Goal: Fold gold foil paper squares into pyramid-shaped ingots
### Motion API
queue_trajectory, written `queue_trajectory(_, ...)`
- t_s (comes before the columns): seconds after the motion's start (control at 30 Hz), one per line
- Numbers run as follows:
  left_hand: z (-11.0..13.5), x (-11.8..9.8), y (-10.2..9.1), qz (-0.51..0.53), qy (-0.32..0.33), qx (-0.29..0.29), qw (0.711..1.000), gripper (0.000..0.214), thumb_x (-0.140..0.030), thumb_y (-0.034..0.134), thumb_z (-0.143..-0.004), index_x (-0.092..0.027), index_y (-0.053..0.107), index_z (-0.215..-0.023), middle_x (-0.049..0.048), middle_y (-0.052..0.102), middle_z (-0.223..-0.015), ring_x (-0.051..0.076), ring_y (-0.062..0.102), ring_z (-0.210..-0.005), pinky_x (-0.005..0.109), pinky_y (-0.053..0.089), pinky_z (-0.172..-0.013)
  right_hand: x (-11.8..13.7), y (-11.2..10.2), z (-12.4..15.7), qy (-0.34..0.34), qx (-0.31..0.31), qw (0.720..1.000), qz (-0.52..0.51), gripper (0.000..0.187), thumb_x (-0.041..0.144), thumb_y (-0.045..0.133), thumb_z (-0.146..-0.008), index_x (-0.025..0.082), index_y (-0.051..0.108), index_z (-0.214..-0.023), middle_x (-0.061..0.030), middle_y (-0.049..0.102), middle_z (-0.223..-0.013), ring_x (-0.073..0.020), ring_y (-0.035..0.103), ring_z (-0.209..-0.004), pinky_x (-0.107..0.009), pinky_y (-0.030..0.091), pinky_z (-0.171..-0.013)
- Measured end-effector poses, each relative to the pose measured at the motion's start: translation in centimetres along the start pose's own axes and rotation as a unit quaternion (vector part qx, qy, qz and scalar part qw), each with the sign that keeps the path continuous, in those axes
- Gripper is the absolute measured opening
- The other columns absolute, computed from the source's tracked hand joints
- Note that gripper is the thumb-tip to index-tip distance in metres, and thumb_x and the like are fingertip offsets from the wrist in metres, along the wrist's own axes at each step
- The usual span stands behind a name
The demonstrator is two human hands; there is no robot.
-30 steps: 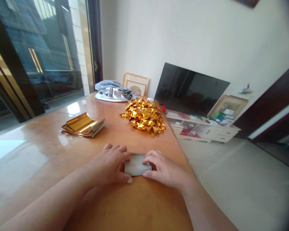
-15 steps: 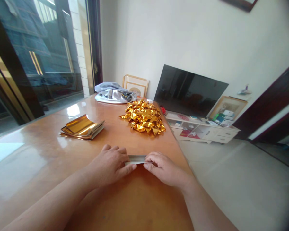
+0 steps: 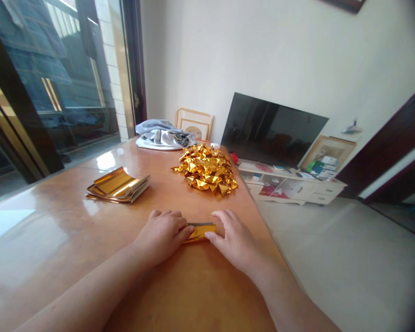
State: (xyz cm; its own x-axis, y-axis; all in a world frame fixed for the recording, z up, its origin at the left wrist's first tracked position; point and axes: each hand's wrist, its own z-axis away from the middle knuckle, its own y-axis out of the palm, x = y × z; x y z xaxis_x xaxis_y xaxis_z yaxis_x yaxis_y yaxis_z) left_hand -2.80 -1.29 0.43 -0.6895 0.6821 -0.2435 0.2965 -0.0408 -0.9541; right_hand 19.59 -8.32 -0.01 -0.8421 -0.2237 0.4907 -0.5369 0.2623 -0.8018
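The left hand (image 3: 162, 233) and the right hand (image 3: 233, 237) lie close together near the front of the surface (image 3: 72, 240), and each closes on one end of a gold foil strip (image 3: 201, 230). The left fingers curl over its left end. The right thumb sits at its near edge and the right fingers reach over the far edge. The strip lies flat on the surface between the two hands, folded narrow, with its gold face up and a pale edge along the far side. It looks partly folded: it is a plain band, not yet shaped like the finished pieces.

Further back, a little to the right, lies a heap of folded gold pieces (image 3: 207, 174), a good many of them, which suggests that much of the work is done. To the left, well apart from the hands, a stack of flat gold sheets (image 3: 117, 185) waits unfolded with its top sheet curling, so a fair share remains.

At the far end of the surface rests a bundle of cloth (image 3: 162, 134), with a framed picture (image 3: 195, 122) behind it. A television (image 3: 273, 130) leans against the wall on a low cabinet (image 3: 297, 186).
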Motion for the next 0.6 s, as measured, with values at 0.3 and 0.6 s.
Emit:
queue_trajectory(0.3,-0.3,0.2,0.5,0.001,-0.016,-0.013,1.000,0.043,-0.047,0.041,-0.100,-0.022,0.066,-0.077,0.0033,0.069,-0.085,0.021,0.061,-0.083,0.036,0.031,-0.075,2.8,-0.5,1.4,-0.110,0.124,0.984,0.065,0.022,0.030,0.061,-0.095,0.024,0.069,-0.115,-0.0073,0.067,-0.113,-0.0248,0.058,-0.108,-0.037,0.046,-0.099)
queue_trajectory(0.6,0.1,0.2,0.3,0.029,-0.059,-0.029,0.997,0.014,-0.025,0.057,-0.083,-0.024,0.058,-0.096,-0.0024,0.068,-0.078,0.020,0.061,-0.074,0.035,0.033,-0.077,3.5,-0.7,2.2,-0.073,0.154,0.982,0.086,0.035,0.039,0.065,-0.094,0.021,0.065,-0.124,-0.0080,0.065,-0.124,-0.0253,0.055,-0.117,-0.039,0.042,-0.107)
